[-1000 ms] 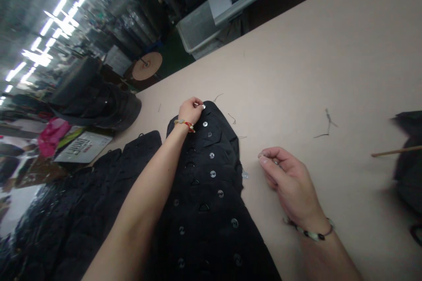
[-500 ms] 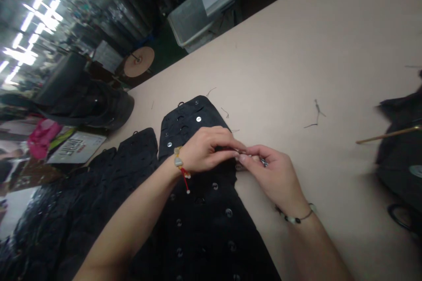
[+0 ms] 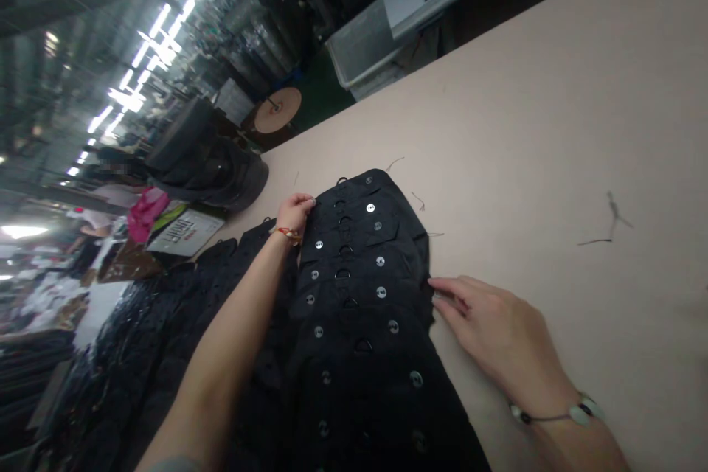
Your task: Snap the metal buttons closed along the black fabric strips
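Head view: the stack of black fabric pieces (image 3: pixel 359 321), with snaps and D-rings, lies on the desk (image 3: pixel 525 125) just below centre. The left hand (image 3: pixel 293 215) touches its 11 o'clock corner, fingers narrow; whether they pinch it I cannot tell. At its 2 o'clock edge, the right hand (image 3: pixel 506 324) leaves a narrow gap between thumb and forefinger. A lettered box (image 3: pixel 185 228) sits toward 10 o'clock.

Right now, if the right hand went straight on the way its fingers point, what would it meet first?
The right hand would first meet the near side edge of the black stack. The fingertips look right beside it; whether they touch is unclear.
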{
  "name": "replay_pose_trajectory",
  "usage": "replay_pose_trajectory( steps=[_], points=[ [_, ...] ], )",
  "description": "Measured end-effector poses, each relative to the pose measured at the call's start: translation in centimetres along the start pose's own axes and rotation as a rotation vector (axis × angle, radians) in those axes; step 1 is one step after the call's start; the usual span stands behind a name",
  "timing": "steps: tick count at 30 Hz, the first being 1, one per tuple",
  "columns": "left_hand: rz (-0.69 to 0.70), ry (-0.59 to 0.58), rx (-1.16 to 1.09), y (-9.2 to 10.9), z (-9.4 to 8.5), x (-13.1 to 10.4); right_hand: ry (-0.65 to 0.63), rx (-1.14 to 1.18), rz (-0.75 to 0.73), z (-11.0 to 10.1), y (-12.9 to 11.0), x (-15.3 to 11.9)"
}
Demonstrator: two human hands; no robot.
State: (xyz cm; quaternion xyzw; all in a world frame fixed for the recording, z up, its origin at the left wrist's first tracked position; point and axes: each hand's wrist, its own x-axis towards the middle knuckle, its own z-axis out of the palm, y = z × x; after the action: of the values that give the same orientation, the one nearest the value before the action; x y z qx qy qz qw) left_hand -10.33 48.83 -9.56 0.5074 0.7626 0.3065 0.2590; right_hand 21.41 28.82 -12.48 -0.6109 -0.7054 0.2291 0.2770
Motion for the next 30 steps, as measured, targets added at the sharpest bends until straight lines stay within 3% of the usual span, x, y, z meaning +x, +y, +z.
replay_pose_trajectory(
  steps=[2,8,15,20,26,30],
  points=[
    [-0.037,-0.038,-0.059,-0.4,-0.2,1.0,-0.021,-0.038,0.009,0.1,0.0,0.0],
    [-0.028,-0.143,-0.031,-0.5,-0.2,1.0,-0.050,-0.066,0.011,0.0,-0.2,0.0],
    [-0.001,-0.065,0.088,-0.9,0.1,2.0,-0.055,-0.054,0.021,0.0,-0.2,0.1],
    [0.205,-0.005,0.353,-1.7,-0.2,1.6,-0.103,-0.009,0.068,-0.2,-0.1,0.2],
    [0.249,0.046,0.415,-2.0,-0.1,1.0,-0.143,0.393,0.173,-1.1,0.4,0.3],
    [0.282,0.090,0.512,-1.6,0.4,1.0,-0.017,0.862,0.363,-1.3,0.1,0.4]
  ],
)
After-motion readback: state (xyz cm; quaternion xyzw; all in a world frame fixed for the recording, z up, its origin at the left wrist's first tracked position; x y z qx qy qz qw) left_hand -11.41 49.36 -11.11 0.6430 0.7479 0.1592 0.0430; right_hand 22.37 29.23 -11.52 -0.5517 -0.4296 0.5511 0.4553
